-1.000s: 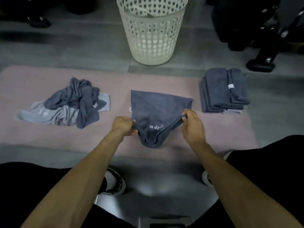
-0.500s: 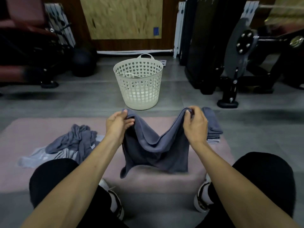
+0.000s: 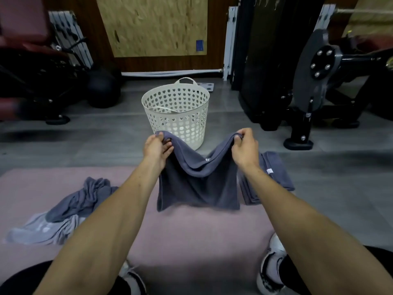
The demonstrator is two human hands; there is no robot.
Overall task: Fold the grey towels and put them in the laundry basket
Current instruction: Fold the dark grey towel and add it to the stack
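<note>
Left hand (image 3: 157, 146) and right hand (image 3: 244, 149) pinching grey towel (image 3: 198, 188) corners mid-frame, towel sagging before basket (image 3: 176, 116), white print unreadable

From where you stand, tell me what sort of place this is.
Most likely a gym or home workout room. A black weight machine stands at the right, a dark red padded bench at the left, and a black ball sits on the grey floor behind the white basket.
</note>
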